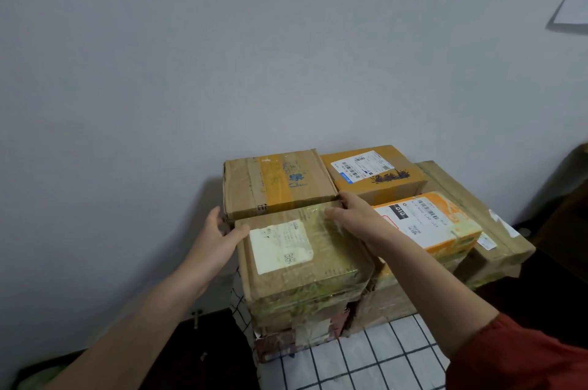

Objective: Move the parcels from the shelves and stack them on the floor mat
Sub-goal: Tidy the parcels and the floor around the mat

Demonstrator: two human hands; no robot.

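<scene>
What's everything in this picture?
front parcel: one, brown with white label, top of stack
rear-left parcel: one, brown, by wall
rear-right parcel: one, yellow-brown, by wall
orange-white parcel: one, right of front parcel
large taped parcel: one, brown, far right
lower parcels: several, partly hidden, underneath
mat: one, white with dark grid, under stack
paper sheet: one, white, wall upper right
left hand: one, grips front parcel's left edge
right hand: one, rests on its top

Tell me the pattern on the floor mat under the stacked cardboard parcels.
The floor mat is white with a thin dark grid; head view shows it best.
</scene>
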